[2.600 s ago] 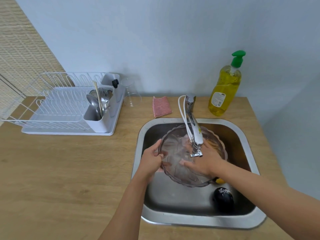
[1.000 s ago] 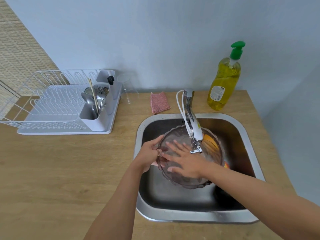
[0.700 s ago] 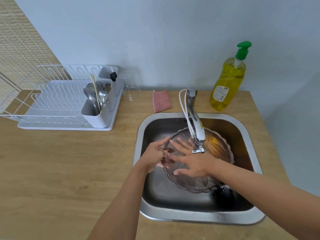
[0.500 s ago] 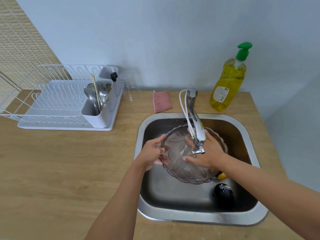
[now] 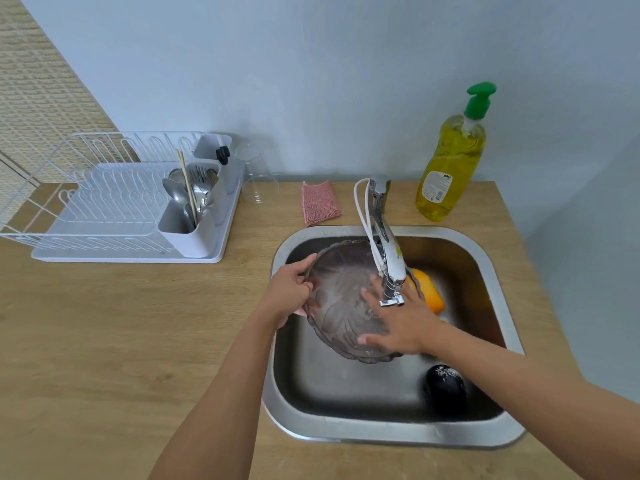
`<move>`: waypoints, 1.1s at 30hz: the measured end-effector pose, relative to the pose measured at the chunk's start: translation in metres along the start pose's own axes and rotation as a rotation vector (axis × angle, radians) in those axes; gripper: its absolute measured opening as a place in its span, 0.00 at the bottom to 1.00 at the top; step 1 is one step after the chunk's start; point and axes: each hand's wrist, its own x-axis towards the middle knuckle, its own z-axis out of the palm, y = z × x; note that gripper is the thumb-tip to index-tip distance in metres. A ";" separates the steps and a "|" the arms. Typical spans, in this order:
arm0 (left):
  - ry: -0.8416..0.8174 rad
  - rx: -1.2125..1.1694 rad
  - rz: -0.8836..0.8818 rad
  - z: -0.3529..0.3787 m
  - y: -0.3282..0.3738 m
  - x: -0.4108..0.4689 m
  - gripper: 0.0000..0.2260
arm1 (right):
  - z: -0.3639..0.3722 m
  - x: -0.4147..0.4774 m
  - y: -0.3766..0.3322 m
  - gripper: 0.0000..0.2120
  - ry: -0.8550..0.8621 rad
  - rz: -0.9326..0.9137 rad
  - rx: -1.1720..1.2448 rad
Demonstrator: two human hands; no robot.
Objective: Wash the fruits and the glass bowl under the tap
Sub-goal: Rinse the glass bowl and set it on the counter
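Observation:
A patterned glass bowl (image 5: 341, 289) is held tilted over the steel sink (image 5: 498, 268), under the spout of the tap (image 5: 388, 258). My left hand (image 5: 291, 289) grips the bowl's left rim. My right hand (image 5: 398, 323) lies flat inside the bowl with fingers spread, beneath the spout. An orange fruit (image 5: 427, 289) shows behind the bowl's right edge. A dark, wet fruit (image 5: 445, 386) sits on the sink floor at the front right. Part of the bowl is hidden by my right hand.
A yellow dish soap bottle (image 5: 450, 168) stands behind the sink on the right. A pink sponge (image 5: 320, 202) lies behind it on the left. A clear glass (image 5: 258, 171) and a white dish rack (image 5: 114, 202) with cutlery stand at the back left of the wooden counter (image 5: 104, 341).
My right hand has slid across the inside of the bowl with fingers spread. The bowl has tipped and shifted slightly left, uncovering the orange fruit behind it. My left hand keeps its grip.

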 end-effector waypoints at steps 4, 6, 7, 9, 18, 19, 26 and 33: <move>-0.104 0.131 0.030 0.010 0.012 -0.005 0.29 | 0.015 0.019 -0.026 0.40 -0.012 -0.194 0.189; -0.116 0.146 0.031 0.011 0.015 -0.006 0.28 | 0.015 0.033 -0.023 0.40 0.114 -0.144 0.206; -0.099 0.130 0.025 0.009 0.016 -0.006 0.28 | 0.013 0.037 -0.017 0.40 0.183 -0.091 0.169; -0.035 0.113 0.021 0.002 0.016 -0.005 0.28 | 0.004 0.033 -0.003 0.42 0.246 0.031 0.083; 0.095 0.326 0.169 -0.002 0.036 -0.015 0.31 | 0.018 0.020 -0.033 0.43 -0.026 -0.065 0.292; 0.104 0.366 0.188 -0.001 0.039 -0.018 0.31 | 0.018 0.023 -0.031 0.44 -0.021 -0.065 0.295; 0.247 0.612 0.350 -0.006 0.051 -0.030 0.33 | 0.011 0.017 -0.005 0.39 0.084 -0.102 0.298; 0.294 0.664 0.373 -0.015 0.052 -0.035 0.35 | 0.005 -0.020 0.040 0.26 0.296 0.105 0.328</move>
